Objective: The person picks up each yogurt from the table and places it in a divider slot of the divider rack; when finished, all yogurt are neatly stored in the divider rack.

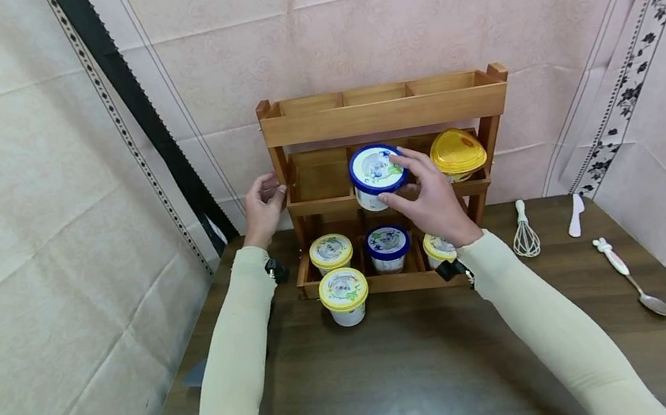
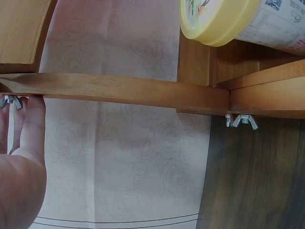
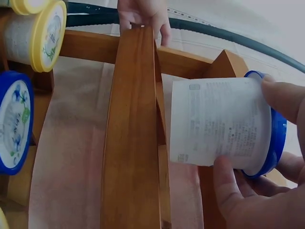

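My right hand [image 1: 431,202] grips a white tub with a blue lid [image 1: 375,175], its thumb and fingers spread around the lid and side. The tub overlaps the middle tier of a wooden three-tier rack [image 1: 384,116] in the head view. Printed text covers its side in the right wrist view. At the rack's left side, my left hand [image 1: 265,208] touches the upright [image 2: 119,88] with fairly straight fingers, right by a wing nut [image 2: 10,101]. A yellow domed-lid container [image 1: 457,151] sits in the middle tier's right compartment.
The bottom tier holds a yellow-lidded tub [image 1: 330,250], a blue-lidded tub [image 1: 388,246] and another yellow-lidded tub [image 1: 439,247]. One more yellow-lidded tub [image 1: 344,295] stands in front. A whisk [image 1: 524,232], white spreader [image 1: 575,216] and spoon [image 1: 632,276] lie to the right.
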`<move>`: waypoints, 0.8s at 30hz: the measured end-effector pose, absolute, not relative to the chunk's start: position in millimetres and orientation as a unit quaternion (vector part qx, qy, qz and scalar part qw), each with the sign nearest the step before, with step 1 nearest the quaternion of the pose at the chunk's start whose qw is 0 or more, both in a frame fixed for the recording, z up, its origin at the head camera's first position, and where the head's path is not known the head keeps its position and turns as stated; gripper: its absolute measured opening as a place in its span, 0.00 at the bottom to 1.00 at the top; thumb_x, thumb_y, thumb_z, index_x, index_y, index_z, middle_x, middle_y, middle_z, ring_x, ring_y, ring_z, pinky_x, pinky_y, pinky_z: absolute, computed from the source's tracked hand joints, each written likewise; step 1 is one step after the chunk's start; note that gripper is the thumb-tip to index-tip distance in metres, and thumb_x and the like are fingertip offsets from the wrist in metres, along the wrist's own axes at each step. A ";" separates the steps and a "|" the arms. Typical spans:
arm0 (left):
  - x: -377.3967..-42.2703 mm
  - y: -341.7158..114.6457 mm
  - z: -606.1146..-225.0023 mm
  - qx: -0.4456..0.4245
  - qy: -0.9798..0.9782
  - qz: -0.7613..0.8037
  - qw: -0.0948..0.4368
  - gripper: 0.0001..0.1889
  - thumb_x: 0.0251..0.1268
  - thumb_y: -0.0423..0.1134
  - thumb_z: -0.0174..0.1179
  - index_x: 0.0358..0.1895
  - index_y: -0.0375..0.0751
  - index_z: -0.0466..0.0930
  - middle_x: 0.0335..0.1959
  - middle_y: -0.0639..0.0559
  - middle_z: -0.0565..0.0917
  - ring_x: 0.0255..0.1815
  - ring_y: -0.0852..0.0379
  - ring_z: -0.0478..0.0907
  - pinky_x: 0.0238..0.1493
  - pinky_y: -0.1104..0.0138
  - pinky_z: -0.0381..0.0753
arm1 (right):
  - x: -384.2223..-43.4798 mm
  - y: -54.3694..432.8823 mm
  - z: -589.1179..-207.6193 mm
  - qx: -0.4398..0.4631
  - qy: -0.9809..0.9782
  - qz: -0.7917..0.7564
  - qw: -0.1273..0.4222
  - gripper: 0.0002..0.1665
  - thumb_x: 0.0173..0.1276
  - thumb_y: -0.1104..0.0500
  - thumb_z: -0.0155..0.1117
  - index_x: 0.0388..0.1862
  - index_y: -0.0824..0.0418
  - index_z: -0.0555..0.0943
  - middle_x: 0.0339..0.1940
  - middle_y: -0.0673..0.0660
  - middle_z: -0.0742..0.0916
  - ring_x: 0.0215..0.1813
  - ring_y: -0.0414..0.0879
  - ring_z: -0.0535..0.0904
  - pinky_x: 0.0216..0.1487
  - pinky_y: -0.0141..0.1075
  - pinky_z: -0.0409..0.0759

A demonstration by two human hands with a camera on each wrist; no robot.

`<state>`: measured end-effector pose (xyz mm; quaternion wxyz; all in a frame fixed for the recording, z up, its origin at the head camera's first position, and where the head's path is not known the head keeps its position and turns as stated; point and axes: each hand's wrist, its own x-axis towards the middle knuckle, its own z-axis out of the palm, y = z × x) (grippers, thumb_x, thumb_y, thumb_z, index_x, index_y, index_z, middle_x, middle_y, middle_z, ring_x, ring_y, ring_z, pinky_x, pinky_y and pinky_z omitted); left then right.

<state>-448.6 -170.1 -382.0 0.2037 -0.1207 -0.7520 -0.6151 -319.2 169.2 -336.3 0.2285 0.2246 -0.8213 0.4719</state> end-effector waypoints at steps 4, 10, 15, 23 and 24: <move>-459.2 -173.4 -388.6 -0.120 -0.751 -0.617 0.205 0.20 0.81 0.40 0.60 0.71 0.47 0.76 0.64 0.43 0.80 0.65 0.47 0.79 0.65 0.53 0.81 | -330.3 164.8 -332.2 0.217 -0.825 0.463 0.240 0.44 0.70 0.47 0.77 0.80 0.56 0.71 0.85 0.55 0.66 0.76 0.56 0.73 0.67 0.52 0.83; -461.5 -173.5 -389.9 -0.129 -0.747 -0.619 0.207 0.20 0.79 0.42 0.63 0.70 0.48 0.78 0.62 0.44 0.81 0.63 0.48 0.80 0.63 0.54 0.81 | -345.9 160.4 -326.2 0.201 -0.826 0.455 0.263 0.44 0.70 0.48 0.77 0.79 0.60 0.71 0.82 0.61 0.68 0.76 0.56 0.72 0.67 0.51 0.83; -460.2 -173.9 -389.4 -0.135 -0.745 -0.620 0.207 0.20 0.78 0.43 0.64 0.68 0.48 0.79 0.61 0.45 0.81 0.63 0.48 0.80 0.64 0.54 0.81 | -358.9 158.9 -326.1 0.185 -0.831 0.450 0.269 0.44 0.71 0.49 0.77 0.79 0.62 0.69 0.80 0.63 0.69 0.74 0.57 0.74 0.68 0.50 0.83; -461.3 -175.9 -390.4 -0.136 -0.743 -0.621 0.207 0.20 0.79 0.43 0.64 0.68 0.49 0.79 0.62 0.45 0.81 0.63 0.48 0.80 0.67 0.54 0.80 | -369.8 156.0 -338.3 0.163 -0.857 0.421 0.249 0.44 0.73 0.51 0.74 0.80 0.65 0.66 0.84 0.64 0.65 0.78 0.60 0.69 0.70 0.50 0.81; -461.6 -176.2 -390.5 -0.137 -0.743 -0.621 0.208 0.20 0.79 0.43 0.64 0.68 0.49 0.79 0.62 0.45 0.81 0.63 0.48 0.80 0.67 0.54 0.80 | -369.8 155.9 -339.8 0.162 -0.859 0.419 0.247 0.44 0.73 0.52 0.74 0.80 0.65 0.66 0.84 0.64 0.64 0.79 0.60 0.69 0.71 0.51 0.80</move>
